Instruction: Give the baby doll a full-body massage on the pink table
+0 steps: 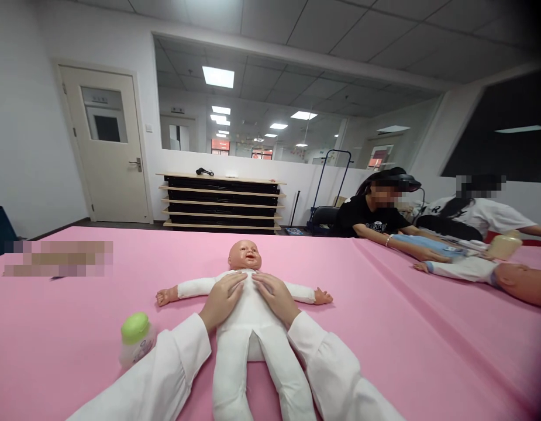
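A baby doll (251,327) with a white cloth body lies on its back on the pink-covered table (173,374), its head away from me and its arms spread to both sides. My left hand (224,298) rests flat on the left side of its chest, fingers stretched toward the middle. On the right side of the chest lies my right hand (276,297), likewise flat and open. The fingertips of both hands come close together below the doll's neck. Beside my left forearm stands a small jar (137,339) with a green lid.
At the right, a person (375,210) in a black shirt handles blue cloth beside another doll (516,280). A bottle (505,244) stands near them, and a second person (476,207) in white sits beyond. Stacked boards (221,202) stand behind the table. A blurred patch covers something at left.
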Tool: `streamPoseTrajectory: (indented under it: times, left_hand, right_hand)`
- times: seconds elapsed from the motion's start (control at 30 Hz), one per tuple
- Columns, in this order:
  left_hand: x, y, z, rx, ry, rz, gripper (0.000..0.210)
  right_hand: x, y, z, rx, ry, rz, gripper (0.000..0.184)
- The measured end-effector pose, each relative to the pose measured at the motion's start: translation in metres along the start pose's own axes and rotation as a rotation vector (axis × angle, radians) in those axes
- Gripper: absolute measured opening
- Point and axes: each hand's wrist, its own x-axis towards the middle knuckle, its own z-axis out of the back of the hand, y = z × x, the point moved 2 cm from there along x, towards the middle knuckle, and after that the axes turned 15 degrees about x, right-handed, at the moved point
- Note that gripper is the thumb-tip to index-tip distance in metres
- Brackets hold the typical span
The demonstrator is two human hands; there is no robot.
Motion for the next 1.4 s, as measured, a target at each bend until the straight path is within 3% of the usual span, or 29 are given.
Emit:
streamPoseTrajectory:
  times: [0.07, 0.2, 0.37, 0.73, 0.87, 1.0, 1.1, 1.17, 1.23, 1.3, 1.4]
  left_hand:
    - [0.005, -0.008, -0.007, -0.010, 0.103, -0.087, 0.036]
    - [0.007, -0.004, -0.022, 0.050, 0.260, -0.059, 0.041]
    - [0.006, 0.010, -0.025, 0.157, 0.294, 0.083, 0.045]
    - [-0.005, 0.032, -0.023, 0.448, 0.097, 0.470, 0.045]
    - [-0.011, 0.041, -0.018, 0.611, -0.024, 0.562, 0.043]
    - [-0.012, 0.048, -0.015, 0.608, -0.222, 0.590, 0.043]
    - [-0.013, 0.044, -0.013, 0.405, -0.376, 0.382, 0.042]
    - [-0.018, 0.031, -0.010, 0.235, -0.387, 0.098, 0.041]
    - [-0.024, 0.014, -0.009, 0.128, -0.264, -0.189, 0.041]
    - [-0.031, -0.002, -0.010, 0.096, -0.044, -0.367, 0.044]
    - [-0.037, -0.012, -0.013, 0.138, 0.202, -0.395, 0.049]
  right_hand:
    - [0.004, -0.001, -0.011, 0.025, 0.082, 0.007, 0.034]
    - [0.002, -0.013, -0.021, -0.059, 0.103, -0.141, 0.039]
    - [-0.001, -0.017, -0.020, -0.166, 0.097, -0.264, 0.038]
    - [-0.011, -0.030, -0.014, -0.345, -0.153, -0.555, 0.046]
    - [-0.019, -0.044, -0.009, -0.457, -0.264, -0.659, 0.052]
    - [-0.018, -0.041, -0.003, -0.442, -0.356, -0.622, 0.048]
    - [-0.013, -0.014, 0.000, -0.293, -0.293, -0.377, 0.043]
    - [-0.013, 0.010, -0.004, -0.172, -0.081, -0.152, 0.040]
    - [-0.019, 0.029, -0.010, -0.091, 0.164, -0.039, 0.035]
    - [-0.029, 0.037, -0.015, -0.031, 0.304, -0.042, 0.033]
    - [-0.040, 0.033, -0.019, 0.002, 0.352, -0.097, 0.036]
